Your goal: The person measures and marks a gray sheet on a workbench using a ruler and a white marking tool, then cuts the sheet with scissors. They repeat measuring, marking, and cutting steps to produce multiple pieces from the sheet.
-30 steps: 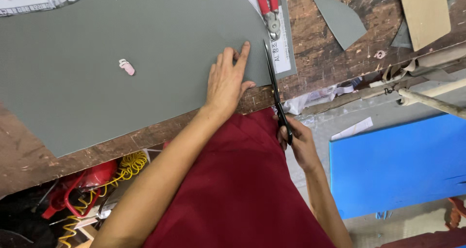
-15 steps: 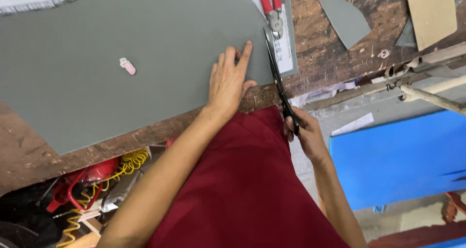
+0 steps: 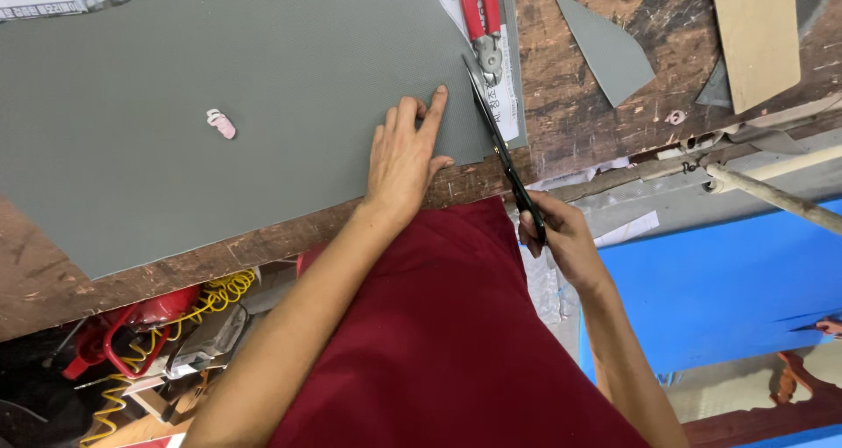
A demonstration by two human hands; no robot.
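Dressed in a deep maroon garment of plain, smooth cloth, draped in soft folds. Forearms bare, no sleeves in sight. Left hand (image 3: 405, 154) and right hand (image 3: 557, 233) ungloved, without rings, watch or wristbands.

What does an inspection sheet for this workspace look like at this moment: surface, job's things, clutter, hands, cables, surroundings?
Surface: worn wooden bench, scratched and stained.
Job's things: large grey sheet lying flat; black scissors at its right edge, blades on the sheet.
Clutter: red-handled pliers, grey offcut, cardboard strip, small pink piece on the sheet.
Hands: left hand pressed flat on the sheet; right hand gripping the scissor handles.
Cables: yellow coiled cord below the bench edge.
Surroundings: blue panel at right, pale pole, red tool beneath.
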